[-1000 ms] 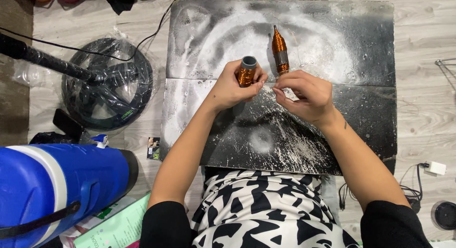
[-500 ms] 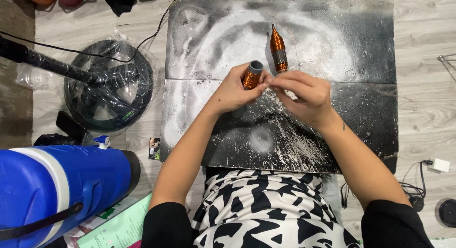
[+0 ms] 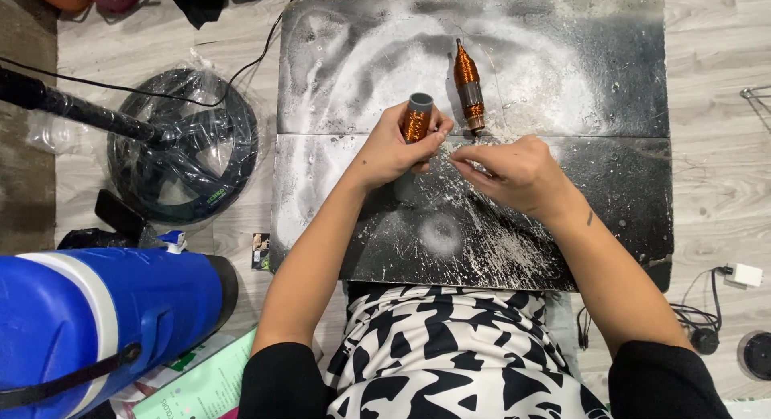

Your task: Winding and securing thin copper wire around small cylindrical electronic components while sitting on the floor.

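My left hand (image 3: 393, 150) grips a grey tube wound with copper wire (image 3: 417, 119), held upright over a black scratched board (image 3: 562, 82). My right hand (image 3: 514, 174) is just to its right, fingers pinched together near the tube; a thin wire between them is too fine to make out. A second copper-wound spool (image 3: 467, 83) with a pointed end lies on the board just beyond my right hand.
A round black fan base wrapped in plastic (image 3: 185, 146) with a black pole (image 3: 72, 110) lies left of the board. A large blue and white jug (image 3: 88, 323) is at lower left. A white plug and cable (image 3: 739, 278) sit at right.
My right hand has closed into a tighter pinch and moved slightly lower. The tube in my left hand has tilted more upright.
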